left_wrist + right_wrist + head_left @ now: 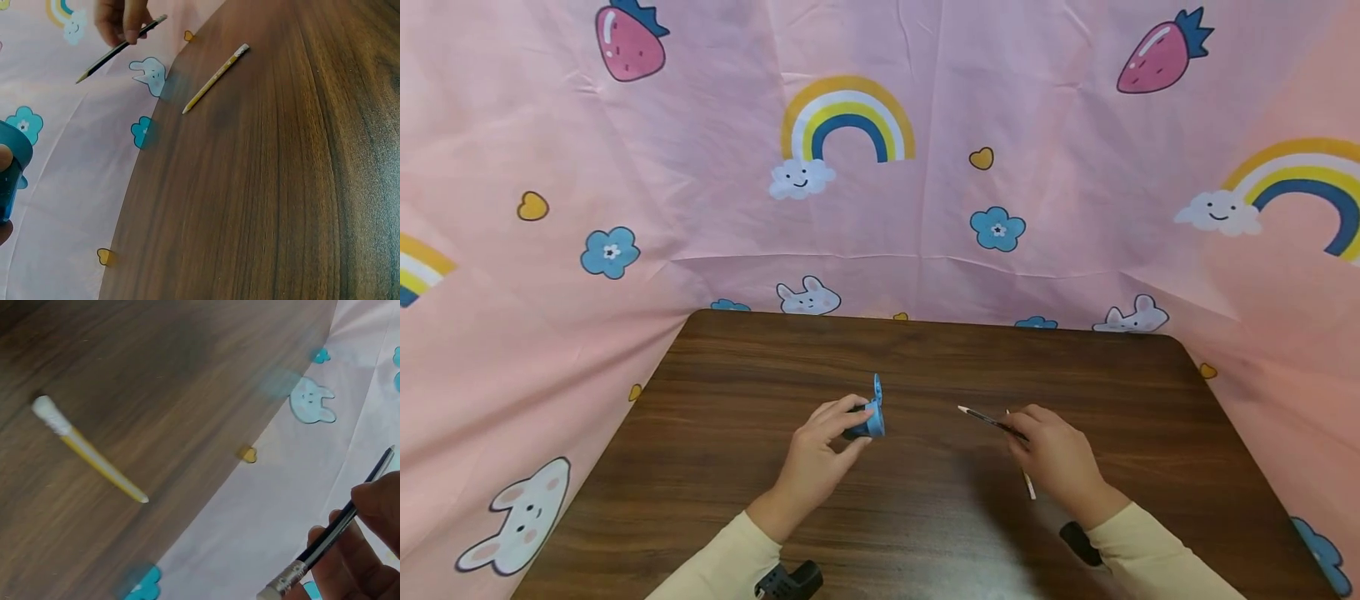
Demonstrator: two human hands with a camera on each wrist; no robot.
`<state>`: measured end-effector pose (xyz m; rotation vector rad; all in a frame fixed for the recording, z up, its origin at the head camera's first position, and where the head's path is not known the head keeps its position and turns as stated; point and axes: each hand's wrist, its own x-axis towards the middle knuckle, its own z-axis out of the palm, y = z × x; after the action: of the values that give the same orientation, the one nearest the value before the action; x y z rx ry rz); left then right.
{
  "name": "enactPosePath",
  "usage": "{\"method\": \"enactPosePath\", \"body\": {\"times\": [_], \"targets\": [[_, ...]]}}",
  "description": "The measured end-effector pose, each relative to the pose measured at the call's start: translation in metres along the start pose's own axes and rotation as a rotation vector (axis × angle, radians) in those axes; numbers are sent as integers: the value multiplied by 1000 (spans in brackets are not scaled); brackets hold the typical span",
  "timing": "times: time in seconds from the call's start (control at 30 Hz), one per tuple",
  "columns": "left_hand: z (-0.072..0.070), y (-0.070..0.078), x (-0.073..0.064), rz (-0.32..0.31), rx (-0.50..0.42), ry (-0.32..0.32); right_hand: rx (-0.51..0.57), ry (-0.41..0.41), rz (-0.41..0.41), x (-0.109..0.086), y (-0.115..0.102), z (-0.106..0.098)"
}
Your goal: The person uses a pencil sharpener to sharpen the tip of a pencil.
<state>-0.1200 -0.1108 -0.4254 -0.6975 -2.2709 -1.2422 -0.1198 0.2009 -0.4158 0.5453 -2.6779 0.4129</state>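
My left hand [814,457] grips a small blue pencil sharpener [872,423] between thumb and fingers, above the left middle of the table. Its lid [877,388] stands flipped up, and its open end faces right. In the left wrist view only part of the sharpener [14,156] shows at the left edge. My right hand [1057,457] pinches a dark pencil [337,526] with a white eraser end. The pencil's sharpened tip points left, toward the sharpener and apart from it. Below the right hand a yellow pencil [215,79] lies on the table, partly hidden by that hand in the head view.
The dark wooden table [760,350] has rounded far corners. A pink printed cloth [715,167] hangs behind it and along both sides. Black wrist devices, one [797,579] at the left cuff and one [1079,543] at the right, sit under the forearms.
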Motion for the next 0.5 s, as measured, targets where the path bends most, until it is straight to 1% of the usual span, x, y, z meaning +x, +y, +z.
{"method": "enactPosePath", "body": {"times": [0.23,0.5], "targets": [[1,2,1,24,5,-3,-2,35,-96,7,-11,-4],[0,2,3,50,-1,-9,-10,113,-228,19,-18,-6]]}}
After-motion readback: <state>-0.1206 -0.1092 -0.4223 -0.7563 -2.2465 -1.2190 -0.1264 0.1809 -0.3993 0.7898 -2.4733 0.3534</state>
